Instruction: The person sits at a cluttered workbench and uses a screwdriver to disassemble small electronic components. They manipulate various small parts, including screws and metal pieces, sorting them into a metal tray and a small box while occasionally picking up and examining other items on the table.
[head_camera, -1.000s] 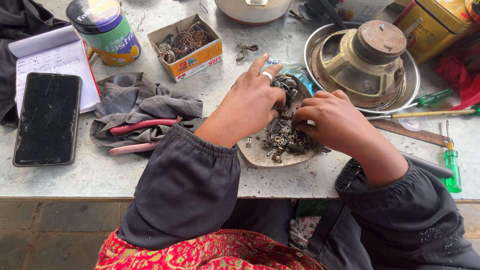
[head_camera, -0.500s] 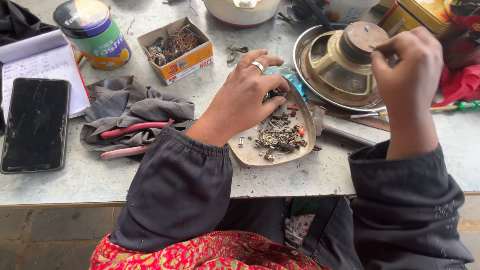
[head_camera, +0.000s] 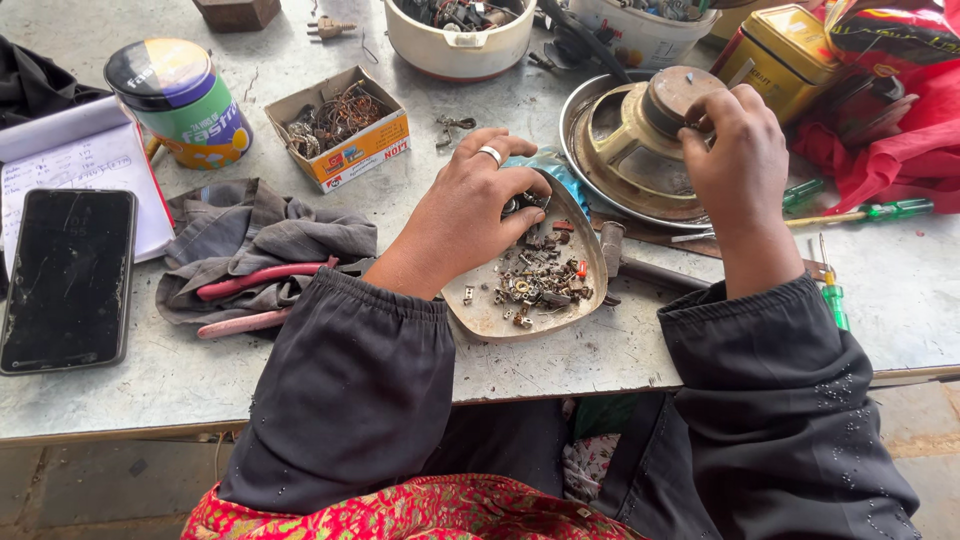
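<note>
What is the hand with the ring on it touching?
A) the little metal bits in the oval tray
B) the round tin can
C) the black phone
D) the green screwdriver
A: the left hand, wearing a silver ring, has its fingertips down in the pile of small metal parts lying in the oval metal tray.

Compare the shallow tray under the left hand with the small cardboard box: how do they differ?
The tray is oval, shallow and metal-looking; the cardboard box is rectangular with upright walls. The tray holds loose small parts, the box tangled wire bits. The left hand reaches into the tray; the box is untouched. Both sit open on the table.
</note>
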